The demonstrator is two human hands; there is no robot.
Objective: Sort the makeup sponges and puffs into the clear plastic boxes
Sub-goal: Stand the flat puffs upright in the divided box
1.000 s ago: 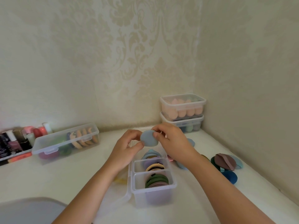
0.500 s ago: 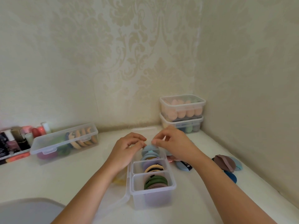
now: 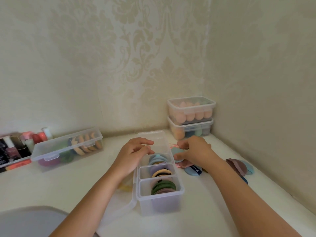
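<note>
- right hand point(image 3: 194, 151) covers most of the loose puffs point(image 3: 193, 169) under it
- bottles point(image 3: 10, 147) cut off at left edge
- lower stacked box point(image 3: 190, 129) contents too murky

The divided box point(image 3: 159, 194) was of clear, smooth plastic with a slight frosted haze. The round puffs point(image 3: 163, 187) standing in it looked soft and matt, like velour cloth. The long lidded box point(image 3: 68, 147) and the two stacked tubs point(image 3: 190, 117) were the same translucent plastic; the egg-shaped sponges point(image 3: 188, 115) inside appeared matt foam. The tabletop point(image 3: 51, 185) was smooth, off-white, faintly sheened. The wallpaper point(image 3: 136, 48) showed a matt damask pattern with raised texture
</note>
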